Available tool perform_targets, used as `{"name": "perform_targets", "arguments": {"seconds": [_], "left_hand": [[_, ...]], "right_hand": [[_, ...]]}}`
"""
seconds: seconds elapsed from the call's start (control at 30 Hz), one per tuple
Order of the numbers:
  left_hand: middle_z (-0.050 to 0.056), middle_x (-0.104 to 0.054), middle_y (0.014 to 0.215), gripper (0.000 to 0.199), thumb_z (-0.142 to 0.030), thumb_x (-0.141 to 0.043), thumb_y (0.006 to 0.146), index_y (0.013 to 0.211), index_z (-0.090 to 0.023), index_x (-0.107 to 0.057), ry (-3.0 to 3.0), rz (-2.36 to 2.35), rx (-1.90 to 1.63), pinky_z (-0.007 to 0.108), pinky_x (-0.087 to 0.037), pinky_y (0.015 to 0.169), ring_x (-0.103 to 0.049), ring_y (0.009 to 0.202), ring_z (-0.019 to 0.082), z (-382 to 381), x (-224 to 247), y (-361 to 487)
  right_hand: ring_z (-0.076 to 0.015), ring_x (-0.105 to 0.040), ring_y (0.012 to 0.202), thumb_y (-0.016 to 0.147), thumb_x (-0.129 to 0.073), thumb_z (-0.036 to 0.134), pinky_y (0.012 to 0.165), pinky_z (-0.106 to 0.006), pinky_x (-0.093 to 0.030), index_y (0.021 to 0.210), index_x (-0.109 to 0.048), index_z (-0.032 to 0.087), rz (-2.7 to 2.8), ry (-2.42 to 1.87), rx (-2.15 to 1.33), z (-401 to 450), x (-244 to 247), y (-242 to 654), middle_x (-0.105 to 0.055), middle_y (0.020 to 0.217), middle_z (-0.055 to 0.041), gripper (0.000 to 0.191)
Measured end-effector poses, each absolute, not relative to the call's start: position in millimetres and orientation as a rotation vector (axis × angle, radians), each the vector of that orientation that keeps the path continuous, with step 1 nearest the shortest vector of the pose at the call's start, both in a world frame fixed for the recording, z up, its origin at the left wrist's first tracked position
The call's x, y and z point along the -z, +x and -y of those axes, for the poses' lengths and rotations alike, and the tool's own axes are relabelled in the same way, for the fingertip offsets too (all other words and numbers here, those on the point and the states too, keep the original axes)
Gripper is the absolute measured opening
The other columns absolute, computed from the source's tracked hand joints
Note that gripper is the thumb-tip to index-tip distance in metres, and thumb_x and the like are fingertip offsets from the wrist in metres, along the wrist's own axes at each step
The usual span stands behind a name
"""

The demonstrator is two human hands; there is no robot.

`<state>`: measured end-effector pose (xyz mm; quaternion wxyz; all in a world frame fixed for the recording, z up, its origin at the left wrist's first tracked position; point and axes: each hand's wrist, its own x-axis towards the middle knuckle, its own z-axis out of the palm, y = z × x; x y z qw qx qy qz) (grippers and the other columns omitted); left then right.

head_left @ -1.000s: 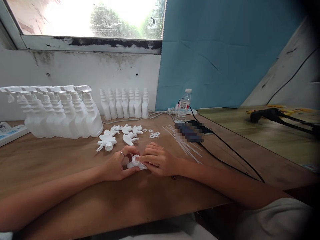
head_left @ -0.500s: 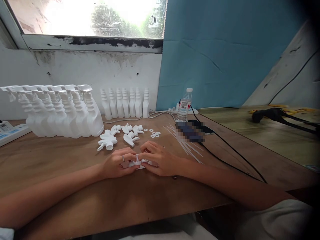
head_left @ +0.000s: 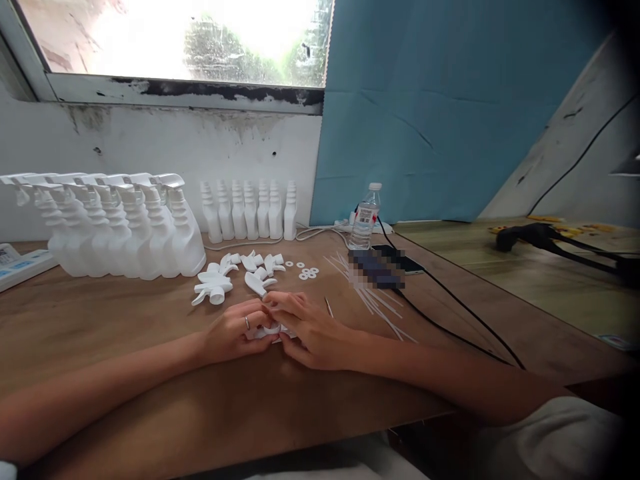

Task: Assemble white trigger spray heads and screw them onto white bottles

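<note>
My left hand (head_left: 234, 332), with a ring on one finger, is closed around the left side of a white plastic trigger spray head (head_left: 273, 330) low over the table. My right hand (head_left: 314, 333) grips the same piece from the right, its fingers bent over the top. Most of the spray head is hidden behind the fingers. Just beyond my hands lie several loose white trigger spray heads (head_left: 214, 288). To their right are several small white ring washers (head_left: 303, 275). Thin white tubes (head_left: 370, 301) lie scattered right of my right hand.
Several white bottles with sprayers (head_left: 135, 233) stand at the left, and several slimmer white bottles (head_left: 250, 212) line the wall. A water bottle (head_left: 364, 220) stands behind a blurred dark object (head_left: 376, 268) and black cables (head_left: 460, 300). A thin metal tool (head_left: 329, 307) lies near my right hand.
My right hand has shifted slightly left, its fingers now reaching further over the spray head. The thin metal tool beside it shows more. The view has tilted slightly.
</note>
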<state>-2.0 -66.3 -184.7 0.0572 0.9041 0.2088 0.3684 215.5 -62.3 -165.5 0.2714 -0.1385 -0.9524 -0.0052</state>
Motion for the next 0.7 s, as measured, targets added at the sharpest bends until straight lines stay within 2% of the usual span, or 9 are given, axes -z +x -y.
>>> {"name": "perform_targets", "arguments": {"seconds": [0.1, 0.2, 0.3, 0.37, 0.43, 0.5, 0.53, 0.6, 0.7], "left_hand": [[0.005, -0.065, 0.096, 0.016, -0.024, -0.065, 0.084, 0.09, -0.019, -0.05, 2.705, -0.69, -1.138, 0.026, -0.051, 0.075, -0.063, 0.088, 0.016, 67, 188, -4], [0.003, -0.065, 0.096, 0.023, -0.027, -0.066, 0.083, 0.095, -0.02, -0.048, 2.621, -0.775, -1.124, 0.025, -0.051, 0.076, -0.064, 0.088, 0.016, 67, 194, -5], [0.001, -0.064, 0.089, 0.029, -0.031, -0.066, 0.082, 0.1, -0.021, -0.046, 2.597, -0.862, -1.051, 0.026, -0.051, 0.074, -0.064, 0.081, 0.015, 66, 196, -3], [0.0, -0.063, 0.087, 0.033, -0.034, -0.065, 0.081, 0.105, -0.021, -0.046, 2.571, -0.954, -0.986, 0.026, -0.05, 0.071, -0.062, 0.075, 0.014, 65, 195, -2], [0.002, -0.062, 0.088, 0.031, -0.034, -0.062, 0.083, 0.107, -0.02, -0.048, 2.567, -0.96, -0.931, 0.026, -0.05, 0.072, -0.061, 0.076, 0.014, 64, 192, 0], [0.004, -0.062, 0.091, 0.024, -0.031, -0.06, 0.085, 0.104, -0.019, -0.052, 2.601, -0.871, -0.922, 0.026, -0.049, 0.073, -0.06, 0.078, 0.014, 63, 190, 1], [0.005, -0.061, 0.092, 0.021, -0.029, -0.059, 0.085, 0.103, -0.018, -0.053, 2.621, -0.823, -0.92, 0.025, -0.049, 0.074, -0.059, 0.079, 0.014, 62, 189, 1], [0.006, -0.061, 0.094, 0.02, -0.026, -0.058, 0.086, 0.103, -0.017, -0.054, 2.646, -0.779, -0.924, 0.025, -0.048, 0.071, -0.058, 0.078, 0.014, 62, 188, 1], [0.007, -0.061, 0.095, 0.019, -0.026, -0.057, 0.087, 0.103, -0.017, -0.054, 2.661, -0.771, -0.92, 0.024, -0.048, 0.069, -0.057, 0.076, 0.013, 62, 188, 1]], "right_hand": [[-0.023, -0.039, 0.129, 0.084, -0.05, 0.009, 0.105, -0.04, -0.038, 0.121, -0.052, 0.01, 2.597, -0.343, -0.289, 60, 160, 217, -0.044, 0.131, -0.0174, 0.037], [-0.0206, -0.04, 0.13, 0.086, -0.054, 0.013, 0.108, -0.037, -0.035, 0.111, -0.061, 0.013, 2.564, -0.267, -0.635, 47, 154, 221, -0.046, 0.13, -0.0148, 0.026], [-0.0183, -0.054, 0.116, 0.091, -0.05, 0.023, 0.097, -0.033, -0.045, 0.108, -0.063, 0.016, 2.435, -0.354, -0.831, 26, 144, 232, -0.056, 0.122, -0.0116, 0.023], [-0.0174, -0.062, 0.098, 0.093, -0.045, 0.026, 0.082, -0.029, -0.049, 0.109, -0.063, 0.015, 2.399, -0.66, -0.716, 10, 135, 245, -0.064, 0.109, -0.0101, 0.026], [-0.0188, -0.063, 0.086, 0.092, -0.045, 0.028, 0.076, -0.028, -0.046, 0.1, -0.066, 0.014, 2.492, -1.148, -0.392, -6, 124, 263, -0.068, 0.095, -0.0096, 0.026], [-0.0234, -0.064, 0.087, 0.089, -0.048, 0.03, 0.072, -0.029, -0.044, 0.085, -0.067, 0.013, 2.596, -1.723, -0.169, -19, 114, 283, -0.068, 0.091, -0.0134, 0.026], [-0.0255, -0.065, 0.082, 0.087, -0.051, 0.03, 0.068, -0.03, -0.044, 0.075, -0.065, 0.01, 2.606, -1.878, -0.18, -24, 111, 292, -0.067, 0.084, -0.0162, 0.027], [-0.0236, -0.064, 0.065, 0.083, -0.056, 0.031, 0.06, -0.03, -0.043, 0.06, -0.06, 0.01, 2.63, -2.098, -0.336, -33, 107, 306, -0.064, 0.066, -0.0154, 0.031], [-0.0163, -0.059, 0.048, 0.08, -0.06, 0.032, 0.05, -0.026, -0.04, 0.054, -0.055, 0.011, 2.636, -2.255, -0.645, -40, 110, 316, -0.061, 0.055, -0.0096, 0.033]]}}
